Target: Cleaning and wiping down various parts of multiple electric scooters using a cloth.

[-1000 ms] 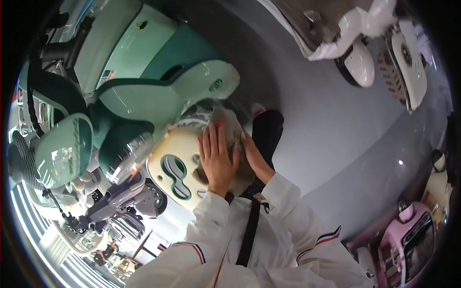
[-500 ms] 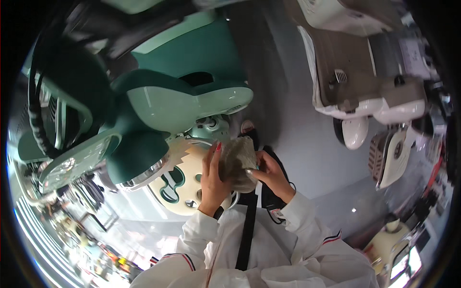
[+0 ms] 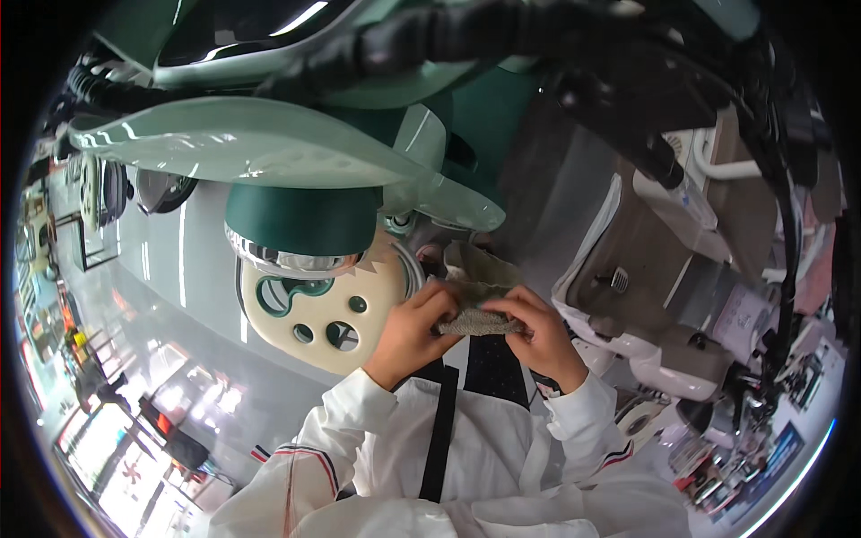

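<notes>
A grey-green cloth (image 3: 484, 269) hangs between my two hands, just in front of my body. My left hand (image 3: 408, 327) grips its left side, fingers closed around the edge. On the opposite side, my right hand (image 3: 545, 339) pinches the cloth between thumb and fingers. The near edge is folded over and shows a rough, pale weave, while the far part droops away from me. Close ahead of my hands stands a green scooter (image 3: 300, 220) with a chrome-rimmed headlight. Its cream, round-holed panel (image 3: 386, 291) lies beside my left hand.
The scooter's black handlebar and cables (image 3: 395, 45) cross the top of the view. A brown and white scooter (image 3: 619, 251) stands to the right. A black strap (image 3: 439, 439) runs down my white jacket. Grey floor (image 3: 202, 242) shows at left.
The cloth was bunched up between my hands and is now stretched sideways with its near edge folded. My view has shifted, bringing the scooter's handlebar in across the top.
</notes>
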`<state>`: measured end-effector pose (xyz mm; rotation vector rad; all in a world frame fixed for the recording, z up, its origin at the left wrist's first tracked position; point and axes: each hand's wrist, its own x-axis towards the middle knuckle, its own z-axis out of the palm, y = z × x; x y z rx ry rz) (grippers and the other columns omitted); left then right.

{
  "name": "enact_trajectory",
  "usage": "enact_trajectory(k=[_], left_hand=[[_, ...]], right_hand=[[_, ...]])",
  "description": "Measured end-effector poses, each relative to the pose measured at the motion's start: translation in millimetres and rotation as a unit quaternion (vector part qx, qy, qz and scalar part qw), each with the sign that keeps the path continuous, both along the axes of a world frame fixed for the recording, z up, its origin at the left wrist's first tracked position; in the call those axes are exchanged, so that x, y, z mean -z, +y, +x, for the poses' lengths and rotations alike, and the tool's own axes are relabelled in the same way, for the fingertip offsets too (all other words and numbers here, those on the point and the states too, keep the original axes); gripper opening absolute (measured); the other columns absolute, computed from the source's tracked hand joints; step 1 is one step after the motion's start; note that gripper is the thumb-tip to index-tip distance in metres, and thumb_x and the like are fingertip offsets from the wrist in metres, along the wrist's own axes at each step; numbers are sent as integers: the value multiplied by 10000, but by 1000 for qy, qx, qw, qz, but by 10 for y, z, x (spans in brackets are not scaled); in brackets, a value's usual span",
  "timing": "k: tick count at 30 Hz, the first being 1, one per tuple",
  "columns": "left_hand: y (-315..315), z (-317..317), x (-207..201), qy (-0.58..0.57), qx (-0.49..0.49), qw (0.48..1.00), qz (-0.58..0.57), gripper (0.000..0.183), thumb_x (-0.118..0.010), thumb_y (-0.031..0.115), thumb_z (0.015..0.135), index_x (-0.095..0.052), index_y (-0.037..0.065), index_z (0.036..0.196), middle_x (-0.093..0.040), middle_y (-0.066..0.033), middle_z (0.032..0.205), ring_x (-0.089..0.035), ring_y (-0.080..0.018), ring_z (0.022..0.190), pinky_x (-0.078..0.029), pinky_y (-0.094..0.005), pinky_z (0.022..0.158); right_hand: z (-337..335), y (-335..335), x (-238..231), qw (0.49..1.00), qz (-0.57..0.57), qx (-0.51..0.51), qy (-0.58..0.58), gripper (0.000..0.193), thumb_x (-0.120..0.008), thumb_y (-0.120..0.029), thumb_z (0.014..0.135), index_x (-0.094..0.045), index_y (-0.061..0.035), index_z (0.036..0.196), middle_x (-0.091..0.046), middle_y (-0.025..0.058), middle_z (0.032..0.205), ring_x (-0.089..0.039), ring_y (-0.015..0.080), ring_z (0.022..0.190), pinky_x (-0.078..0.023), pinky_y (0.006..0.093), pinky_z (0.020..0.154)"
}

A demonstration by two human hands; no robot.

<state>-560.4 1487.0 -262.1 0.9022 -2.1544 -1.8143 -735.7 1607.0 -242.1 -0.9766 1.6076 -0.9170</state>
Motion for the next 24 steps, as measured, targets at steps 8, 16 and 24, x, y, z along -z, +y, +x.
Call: enact_trajectory(k=[8, 16, 24], left_hand=[[128, -225, -67, -93, 27, 946, -310, 279, -718, 204, 616, -554, 113, 822, -593, 12, 973, -612, -165, 694, -484, -308, 575], [250, -270, -231, 112, -121, 951, -260, 262, -710, 93, 581, -530, 101, 770, -564, -44, 813, -572, -258, 781, -435, -338, 636], [462, 128, -1076, 40, -114, 963, -240, 325, -696, 112, 648, -593, 146, 954, -584, -9, 752, -580, -222, 638, -440, -355, 565]], right_hand=[[-401, -283, -160, 975, 94, -171, 107, 237, -708, -82, 658, -560, -56, 840, -581, 67, 778, -593, 230, 657, -470, 330, 586], [-428, -542, -508, 933, -190, -287, 108, 320, -736, -39, 585, -430, -37, 682, -515, 120, 1096, -541, 285, 887, -447, 366, 737], [-415, -473, -1538, 928, -131, -331, 108, 350, -756, -59, 647, -411, -42, 699, -417, 57, 686, -469, 223, 689, -389, 314, 606]])
